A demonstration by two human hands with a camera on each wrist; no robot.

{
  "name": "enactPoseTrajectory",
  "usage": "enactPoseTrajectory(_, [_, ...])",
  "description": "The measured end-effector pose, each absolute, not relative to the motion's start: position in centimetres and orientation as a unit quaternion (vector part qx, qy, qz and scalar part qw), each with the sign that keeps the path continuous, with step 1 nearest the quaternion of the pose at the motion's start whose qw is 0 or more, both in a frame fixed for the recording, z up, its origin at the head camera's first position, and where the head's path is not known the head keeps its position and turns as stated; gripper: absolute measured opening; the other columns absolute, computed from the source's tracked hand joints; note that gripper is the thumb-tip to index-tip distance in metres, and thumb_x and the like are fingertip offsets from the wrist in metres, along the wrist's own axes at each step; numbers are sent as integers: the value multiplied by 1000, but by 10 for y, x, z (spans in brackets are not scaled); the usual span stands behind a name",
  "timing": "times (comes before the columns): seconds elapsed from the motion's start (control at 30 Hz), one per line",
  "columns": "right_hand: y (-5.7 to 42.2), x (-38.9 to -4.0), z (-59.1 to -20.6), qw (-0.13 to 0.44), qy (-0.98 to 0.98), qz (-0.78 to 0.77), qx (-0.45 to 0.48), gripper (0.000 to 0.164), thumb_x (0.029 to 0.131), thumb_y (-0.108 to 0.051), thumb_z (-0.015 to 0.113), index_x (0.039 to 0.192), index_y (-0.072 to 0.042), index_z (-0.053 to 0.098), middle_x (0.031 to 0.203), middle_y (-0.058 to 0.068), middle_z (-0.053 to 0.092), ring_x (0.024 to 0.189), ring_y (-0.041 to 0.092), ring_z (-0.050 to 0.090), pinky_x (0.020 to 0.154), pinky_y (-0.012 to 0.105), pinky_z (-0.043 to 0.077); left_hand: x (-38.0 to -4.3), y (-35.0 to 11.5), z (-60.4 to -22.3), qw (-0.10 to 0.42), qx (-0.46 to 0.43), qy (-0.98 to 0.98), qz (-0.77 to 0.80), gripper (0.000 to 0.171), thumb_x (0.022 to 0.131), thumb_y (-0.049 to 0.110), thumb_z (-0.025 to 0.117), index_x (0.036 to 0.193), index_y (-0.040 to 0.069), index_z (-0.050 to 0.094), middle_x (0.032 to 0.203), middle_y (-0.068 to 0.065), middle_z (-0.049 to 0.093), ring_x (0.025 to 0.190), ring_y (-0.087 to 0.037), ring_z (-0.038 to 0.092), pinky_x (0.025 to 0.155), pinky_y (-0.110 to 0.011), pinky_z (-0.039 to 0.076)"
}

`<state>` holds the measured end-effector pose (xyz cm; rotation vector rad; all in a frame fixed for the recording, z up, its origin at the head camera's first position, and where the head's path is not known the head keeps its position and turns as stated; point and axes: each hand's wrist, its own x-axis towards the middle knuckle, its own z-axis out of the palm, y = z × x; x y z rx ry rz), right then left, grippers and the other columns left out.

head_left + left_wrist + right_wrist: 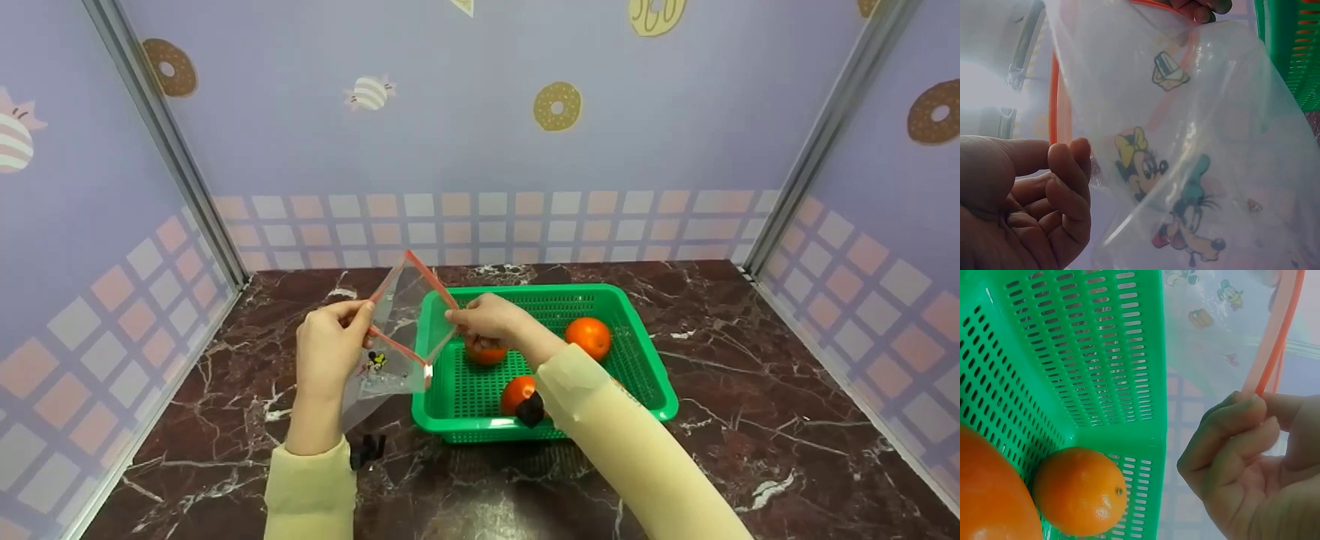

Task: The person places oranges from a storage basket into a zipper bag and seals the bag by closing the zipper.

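A clear zip bag (386, 379) with a red-orange zip edge and cartoon prints hangs between my two hands, its mouth spread into a diamond. My left hand (335, 341) pinches one side of the rim; the left wrist view shows thumb and forefinger on the orange strip (1054, 107). On the other side, my right hand (487, 319) pinches the opposite rim, above the green basket (424, 412). Inside the basket lie oranges: one (588, 338) at the right, one (486, 352) partly behind my right hand, and one (517, 393) near the front, partly covered by the wrist camera.
The basket stands on a dark red marbled tabletop (757, 390). Purple patterned walls (480, 150) enclose the back and both sides. My right sleeve (637, 442) crosses over the basket's front right part and hides some of it.
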<state>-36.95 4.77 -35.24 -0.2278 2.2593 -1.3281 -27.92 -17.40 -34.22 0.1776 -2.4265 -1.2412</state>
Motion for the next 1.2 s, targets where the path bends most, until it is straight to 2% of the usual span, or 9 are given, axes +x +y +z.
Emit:
enactPoseTrajectory(0.13, [52,-367,-350,254,828,-492,-90,43,105,-39,59,114,2,69,63,-2,54,51,8,47,50,23,41,-280,-174,-344,205,61,-871,-443,29,103,26,63,116,6,78,78,-8,77,54,0,61,56,-21,47])
enactPoseTrajectory(0.37, [65,-362,-341,239,846,-464,-112,39,105,-42,57,116,-8,73,62,-4,47,49,9,43,51,26,37,-282,-174,-346,211,56,-866,-450,28,103,25,64,115,5,78,77,-8,77,54,-1,61,54,-20,46])
enactPoseTrajectory(0.43, [69,-361,-339,233,853,-450,-121,37,105,-41,58,117,-10,74,64,-3,53,50,9,48,50,24,40,-282,-173,-345,208,55,-866,-451,28,103,25,64,116,5,78,78,-9,77,54,-1,61,53,-19,46])
enactPoseTrajectory(0.57, [78,-356,-335,222,872,-413,-141,33,104,-37,60,121,-11,70,87,7,69,60,13,61,55,23,50,-282,-173,-344,202,55,-867,-453,29,103,25,63,116,4,78,80,-10,78,55,-1,61,53,-19,46])
enactPoseTrajectory(0.7, [88,-348,-332,214,893,-363,-160,32,104,-35,62,126,-13,67,114,13,73,79,18,70,64,26,56,-281,-173,-344,201,56,-866,-455,28,103,25,63,116,4,78,80,-10,78,55,-1,61,53,-19,46])
enactPoseTrajectory(0.77, [93,-343,-332,213,899,-343,-168,31,103,-33,62,127,-14,67,117,15,72,81,17,69,64,26,55,-281,-173,-345,201,56,-866,-455,28,103,25,63,116,5,78,79,-9,77,55,-1,61,53,-19,46])
enactPoseTrajectory(0.93, [101,-335,-337,212,909,-304,-190,30,102,-28,65,128,-14,68,119,14,71,70,16,58,59,26,49,-281,-174,-345,201,55,-867,-453,28,102,25,64,115,5,78,78,-7,77,54,-1,61,52,-20,45])
enactPoseTrajectory(1.03, [105,-331,-343,208,916,-275,-204,32,100,-26,68,129,-13,68,125,12,70,80,19,62,68,32,52,-281,-174,-344,198,57,-868,-452,28,102,25,64,116,5,78,78,-7,77,54,-1,61,51,-21,44])
enactPoseTrajectory(1.2, [110,-327,-353,201,928,-232,-213,35,97,-27,71,129,-13,68,128,15,67,112,30,65,96,48,54,-280,-174,-343,186,62,-870,-453,29,103,25,63,117,5,77,80,-8,78,55,-1,62,51,-21,45])
